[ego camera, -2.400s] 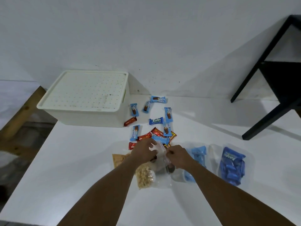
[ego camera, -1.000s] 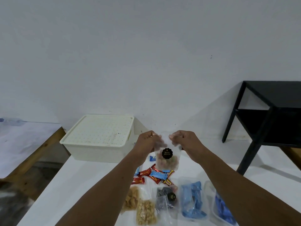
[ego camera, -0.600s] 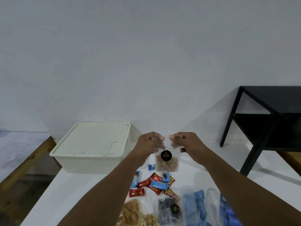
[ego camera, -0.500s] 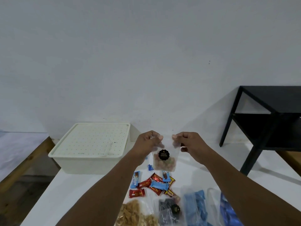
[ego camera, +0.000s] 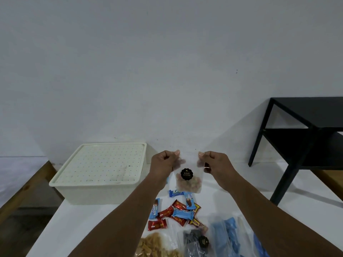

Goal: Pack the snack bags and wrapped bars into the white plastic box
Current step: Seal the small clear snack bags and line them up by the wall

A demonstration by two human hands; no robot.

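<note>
A clear snack bag [ego camera: 188, 183] with a round black label hangs upright in the air, pinched at its top corners by my left hand [ego camera: 164, 162] and my right hand [ego camera: 215, 163]. It holds small pale biscuits at the bottom. The white plastic box [ego camera: 96, 193] sits to the left with its perforated lid [ego camera: 100, 162] on. Red and blue wrapped bars [ego camera: 176, 212] lie scattered on the white table below the bag. More clear bags line the front edge: yellow snacks [ego camera: 156, 247], a dark bag [ego camera: 194, 242], blue packets [ego camera: 228, 236].
A white wall stands close behind the table [ego camera: 89, 227]. A black metal side table [ego camera: 304, 138] is at the right. A wooden bench edge [ego camera: 27, 188] and a gap lie to the left of the table.
Both hands lifted the labelled bag off the table and held it up in front of me. My view tilted up. In the last half second the hands pulled slightly apart at the bag's top.
</note>
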